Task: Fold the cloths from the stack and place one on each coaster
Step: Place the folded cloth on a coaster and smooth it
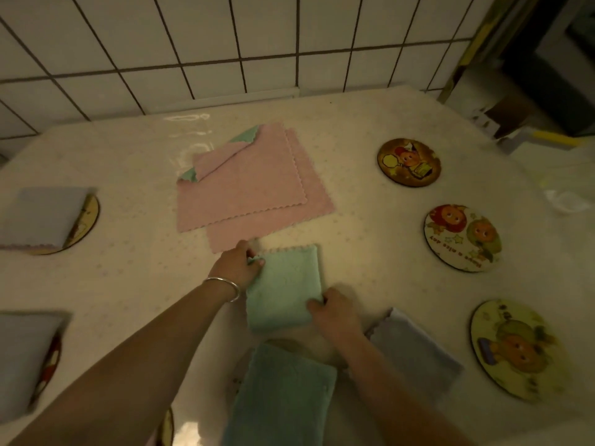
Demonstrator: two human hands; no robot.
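A folded mint-green cloth (283,284) lies on the table in front of me. My left hand (236,265), with a bangle on the wrist, pinches its upper left corner. My right hand (335,312) grips its lower right edge. Behind it lies the stack of pink cloths (254,185), with a green one showing underneath. Three bare picture coasters (409,162) (462,238) (515,349) line the right side. Another folded green cloth (283,397) and a folded grey cloth (415,352) lie near me. Two coasters on the left carry folded grey cloths (45,217) (22,362).
A white tiled wall (225,43) rises behind the table (128,278). Dark clutter and a yellow-handled object (557,138) sit past the table's far right corner. Part of another coaster (167,429) peeks out at the bottom edge.
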